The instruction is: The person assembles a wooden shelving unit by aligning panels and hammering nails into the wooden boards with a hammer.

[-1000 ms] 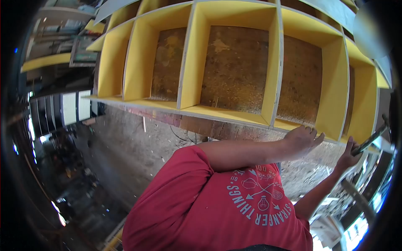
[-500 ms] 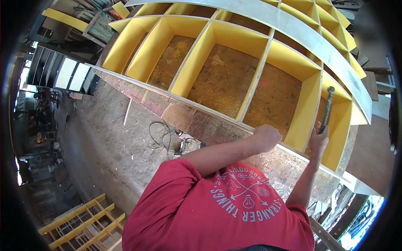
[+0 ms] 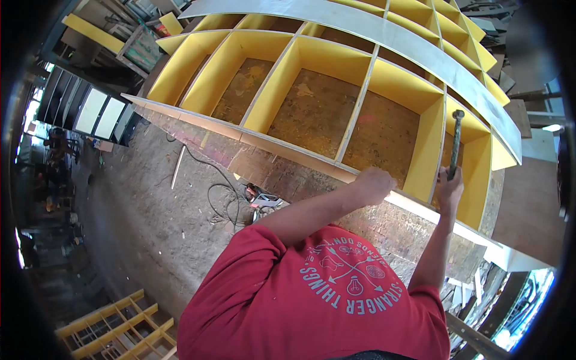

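Observation:
My left hand (image 3: 373, 185) is closed in a fist at the front edge of a large wooden frame with yellow-painted dividers (image 3: 427, 150). Its fingertips are hidden, so whatever they pinch does not show. My right hand (image 3: 450, 191) grips the lower handle of a dark, worn hammer (image 3: 456, 141), raised with its head up over the right-end compartment. Along the frame's front runs a pale wooden strip (image 3: 288, 149), passing beneath my left hand.
The frame lies on a stained wooden worktable (image 3: 264, 168). A curved grey-white panel (image 3: 414, 39) crosses its far side. On the floor to the left are a black cable (image 3: 210, 192) and a power tool (image 3: 264, 200). Another yellow frame (image 3: 120, 318) lies at lower left.
The view has shifted slightly, so the frame sits a little further left. The hammer is still raised in my right hand, and my left fist remains at the front edge.

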### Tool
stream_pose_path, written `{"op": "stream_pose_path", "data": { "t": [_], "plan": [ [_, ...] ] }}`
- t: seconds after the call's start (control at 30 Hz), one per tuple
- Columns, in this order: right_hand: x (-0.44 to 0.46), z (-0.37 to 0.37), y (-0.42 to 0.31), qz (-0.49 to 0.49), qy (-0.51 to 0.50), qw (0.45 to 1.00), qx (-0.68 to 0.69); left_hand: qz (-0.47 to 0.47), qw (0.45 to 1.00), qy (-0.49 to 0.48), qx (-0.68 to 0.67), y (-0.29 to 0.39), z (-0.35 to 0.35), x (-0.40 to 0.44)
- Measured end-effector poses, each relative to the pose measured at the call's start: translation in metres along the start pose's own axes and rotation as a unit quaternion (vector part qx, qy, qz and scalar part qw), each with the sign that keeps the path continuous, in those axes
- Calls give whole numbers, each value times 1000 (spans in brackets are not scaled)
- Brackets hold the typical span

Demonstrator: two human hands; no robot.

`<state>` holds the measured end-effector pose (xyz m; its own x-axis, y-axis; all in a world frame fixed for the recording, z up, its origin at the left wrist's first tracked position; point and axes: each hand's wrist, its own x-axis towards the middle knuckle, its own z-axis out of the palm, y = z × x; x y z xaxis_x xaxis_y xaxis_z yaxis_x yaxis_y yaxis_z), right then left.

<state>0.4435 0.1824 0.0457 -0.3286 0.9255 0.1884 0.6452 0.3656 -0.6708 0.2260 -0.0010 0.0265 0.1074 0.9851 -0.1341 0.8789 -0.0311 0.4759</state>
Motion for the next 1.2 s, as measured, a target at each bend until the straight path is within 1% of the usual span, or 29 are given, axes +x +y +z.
{"op": "stream_pose_path", "data": {
  "t": [0.03,0.07,0.1,0.17,0.23,0.3,0.37,0.43,0.47,0.5,0.53,0.57,0.63,0.67,0.73,0.77,0.8,0.83,0.9,1.0,1.1,1.13,1.2],
  "plan": [
    [-7,-5,-8,-10,12,1000,5,16,998,50,-29,-1,2,-8],
    [-18,-14,-16,-15,1,1000,22,32,993,98,-58,-4,3,-16],
    [-32,-27,-22,-18,-11,999,39,79,974,187,-97,-8,-2,-25],
    [-63,-48,-25,-113,-68,988,82,170,904,355,-169,-20,-23,-53],
    [-100,-52,-34,-78,-165,975,123,125,891,407,-158,-46,-40,-100],
    [-124,-53,-69,-45,-288,957,13,-17,846,514,-140,-78,-24,-154],
    [-145,-30,-72,-45,-336,941,27,-181,811,523,-191,-120,18,-200],
    [-155,2,-73,-112,-376,918,-61,-336,831,416,-151,-164,47,-237],
    [-160,21,-63,-108,-397,907,-89,-345,836,417,-96,-185,62,-246],
    [-168,40,-45,-135,-382,907,-115,-353,837,416,-44,-201,74,-252],
    [-173,58,-29,-131,-387,902,-141,-360,835,416,8,-214,88,-254],
    [-174,71,-20,-130,-393,895,-167,-368,830,419,8,-222,93,-249],
    [-173,86,-16,-172,-382,897,-144,-394,813,429,14,-236,94,-238],
    [-168,91,-14,-197,-376,896,-131,-396,823,407,9,-238,95,-238],
    [-156,89,-61,-221,-305,924,-62,-396,843,363,-1,-240,87,-233],
    [-148,86,-87,-234,-269,934,-23,-390,842,372,-6,-240,87,-229],
    [-141,81,-105,-221,-241,945,7,-385,842,379,-9,-235,89,-229],
    [-138,80,-118,-180,-210,960,44,-379,842,385,-12,-231,90,-228],
    [-115,77,-163,-279,-180,942,-44,-390,827,405,3,-229,92,-221],
    [-89,92,-213,-336,-168,921,-107,-403,820,407,2,-238,93,-215],
    [-73,119,-184,-376,-296,868,-131,-415,825,384,-1,-246,96,-212],
    [-77,130,-172,-310,-318,889,-116,-419,826,377,-4,-246,97,-210],
    [-72,130,-168,-306,-341,882,-112,-426,828,365,-6,-249,100,-211]
  ]
}}
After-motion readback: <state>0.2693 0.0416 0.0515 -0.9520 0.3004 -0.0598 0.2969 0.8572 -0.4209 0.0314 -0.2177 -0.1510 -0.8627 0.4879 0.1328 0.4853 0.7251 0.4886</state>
